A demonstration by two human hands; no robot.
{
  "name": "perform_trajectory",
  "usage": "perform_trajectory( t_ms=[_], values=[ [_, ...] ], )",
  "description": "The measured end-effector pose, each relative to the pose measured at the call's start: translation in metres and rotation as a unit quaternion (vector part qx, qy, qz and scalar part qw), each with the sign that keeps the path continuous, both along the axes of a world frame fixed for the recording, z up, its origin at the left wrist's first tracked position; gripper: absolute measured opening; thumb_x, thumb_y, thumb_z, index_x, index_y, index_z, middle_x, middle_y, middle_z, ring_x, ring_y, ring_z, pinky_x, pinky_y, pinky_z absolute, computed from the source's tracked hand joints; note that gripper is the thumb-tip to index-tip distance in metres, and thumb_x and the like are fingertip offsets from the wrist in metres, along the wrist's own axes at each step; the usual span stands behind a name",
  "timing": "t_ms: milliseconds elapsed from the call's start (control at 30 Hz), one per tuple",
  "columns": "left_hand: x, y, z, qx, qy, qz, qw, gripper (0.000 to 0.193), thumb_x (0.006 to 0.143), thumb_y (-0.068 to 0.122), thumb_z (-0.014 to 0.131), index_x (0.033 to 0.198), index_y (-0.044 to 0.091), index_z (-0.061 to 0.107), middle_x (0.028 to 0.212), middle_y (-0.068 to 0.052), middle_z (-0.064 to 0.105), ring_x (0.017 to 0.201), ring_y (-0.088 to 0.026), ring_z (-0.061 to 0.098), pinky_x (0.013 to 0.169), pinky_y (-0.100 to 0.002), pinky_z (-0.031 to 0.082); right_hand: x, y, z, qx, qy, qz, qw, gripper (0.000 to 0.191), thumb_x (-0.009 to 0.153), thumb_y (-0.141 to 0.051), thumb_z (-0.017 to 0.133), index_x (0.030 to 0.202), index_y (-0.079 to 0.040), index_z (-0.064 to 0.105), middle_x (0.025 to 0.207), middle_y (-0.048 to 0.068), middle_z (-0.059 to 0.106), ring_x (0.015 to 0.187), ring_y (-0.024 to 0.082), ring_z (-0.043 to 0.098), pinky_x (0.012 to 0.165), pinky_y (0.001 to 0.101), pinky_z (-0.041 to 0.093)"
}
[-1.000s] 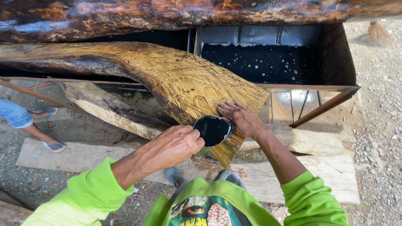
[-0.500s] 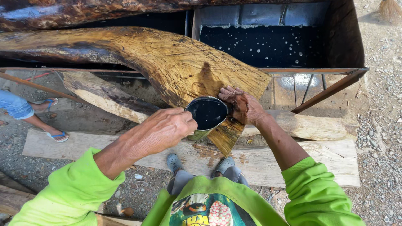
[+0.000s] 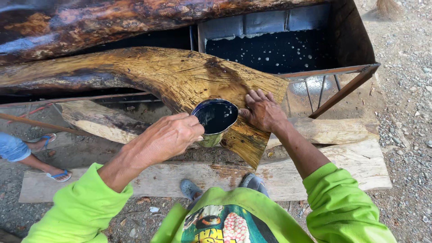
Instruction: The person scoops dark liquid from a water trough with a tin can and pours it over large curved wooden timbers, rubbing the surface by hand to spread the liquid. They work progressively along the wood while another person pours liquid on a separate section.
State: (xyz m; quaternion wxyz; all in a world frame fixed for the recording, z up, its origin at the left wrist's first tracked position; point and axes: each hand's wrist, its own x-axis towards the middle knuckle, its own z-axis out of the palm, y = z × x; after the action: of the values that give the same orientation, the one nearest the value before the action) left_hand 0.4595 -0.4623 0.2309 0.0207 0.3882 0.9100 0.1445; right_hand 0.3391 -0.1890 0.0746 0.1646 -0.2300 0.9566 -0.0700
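Metal cup (image 3: pixel 215 120) (dark liquid inside) tilts over wet yellow-brown slab (image 3: pixel 180 76).

The metal cup (image 3: pixel 215 120) is now raised and gripped at its rim by the left hand (image 3: pixel 168 137); the right hand (image 3: pixel 263 110) is shifted flat onto the wooden slab (image 3: pixel 180 74).

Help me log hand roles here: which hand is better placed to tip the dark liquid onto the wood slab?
The left hand, probably. Its grip is already closed around the tin can of dark liquid, held right over the curved wood slab. The right hand lies flat on the slab, holding nothing.
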Motion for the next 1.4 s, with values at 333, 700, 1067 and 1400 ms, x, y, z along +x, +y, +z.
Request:
perform_trajectory(
  t_ms=[333,700,1067,1400],
  values=[
    [-0.009,-0.014,-0.009,0.019,0.044,0.004,0.999,0.013,0.085,0.011,0.072,0.085,0.004,0.061,0.085,-0.011,0.063,0.086,-0.031,0.063,0.077,-0.043,0.052,0.021,0.026,-0.027,-0.387,-0.044,-0.389,0.835,0.093,0.092,-0.077,0.028,0.161,-0.015,0.036,0.165,0.012,0.037,0.149,0.032,0.04,0.119,0.0472,0.038],
    [-0.007,0.002,-0.006,0.014,-0.025,0.022,0.999,0.014,0.084,0.008,0.071,0.079,0.002,0.059,0.081,-0.012,0.061,0.082,-0.032,0.064,0.072,-0.044,0.054,0.142,0.0,-0.084,-0.657,0.02,-0.285,0.697,0.094,0.103,-0.072,0.014,0.166,-0.005,-0.002,0.176,0.015,-0.002,0.162,0.026,-0.001,0.13,0.0389,0.001],
    [-0.01,0.01,0.0,0.002,-0.027,-0.024,0.999,0.009,0.084,0.003,0.068,0.081,0.001,0.06,0.08,-0.014,0.06,0.081,-0.033,0.063,0.072,-0.044,0.054,0.079,0.018,-0.125,-0.77,-0.064,-0.298,0.561,0.092,0.1,-0.069,0.014,0.165,-0.007,-0.008,0.176,0.012,-0.001,0.161,0.027,0.003,0.128,0.0402,0.007],
    [-0.02,0.022,0.004,-0.021,-0.033,-0.056,0.998,0.01,0.083,0.008,0.068,0.081,0.002,0.061,0.082,-0.013,0.063,0.084,-0.033,0.065,0.073,-0.044,0.054,0.153,0.004,-0.12,-0.698,-0.005,-0.269,0.663,0.093,0.102,-0.069,0.012,0.165,-0.004,-0.004,0.176,0.015,-0.007,0.161,0.027,-0.005,0.128,0.0387,-0.001]
  ],
)
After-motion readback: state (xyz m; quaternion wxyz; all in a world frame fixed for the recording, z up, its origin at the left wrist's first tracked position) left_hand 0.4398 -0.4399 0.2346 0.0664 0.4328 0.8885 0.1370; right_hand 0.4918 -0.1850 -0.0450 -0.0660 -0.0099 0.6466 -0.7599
